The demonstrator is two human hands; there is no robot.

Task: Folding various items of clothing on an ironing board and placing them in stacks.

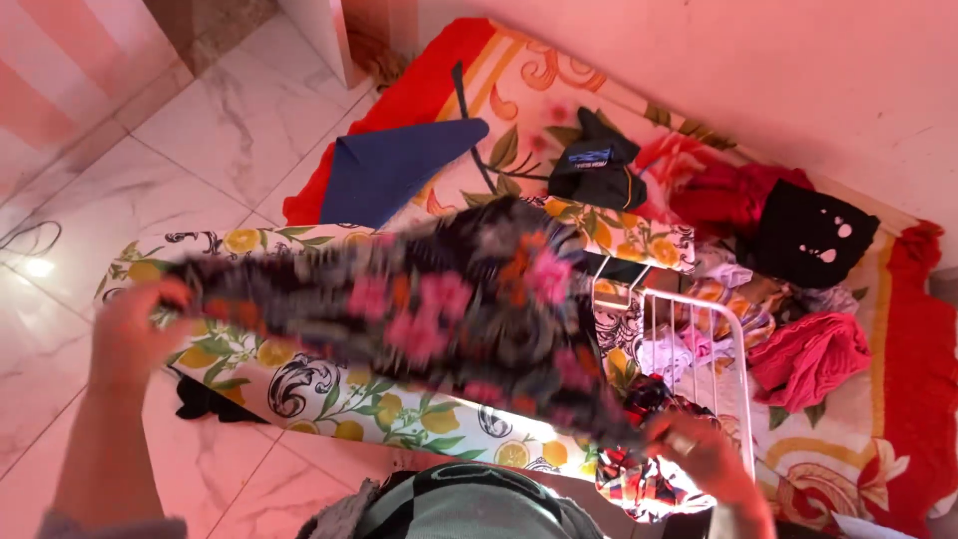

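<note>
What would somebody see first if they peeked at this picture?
First comes the dark cloth with pink and orange flowers, stretched across the middle between the left hand and the right hand; it looks blurred. Under it lies an ironing board with a lemon-print cover. Behind, on a red and cream flowered blanket, sit heaps of clothes, with a folded blue cloth at the upper left.

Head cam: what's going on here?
A person holds a dark floral garment stretched between both hands, the left hand at one end and the right hand at the other, over an ironing board with a lemon-print cover. The cloth is motion-blurred. Beyond the board, a floral blanket on the tiled floor carries a blue cloth and a pile of red and black clothes.
</note>
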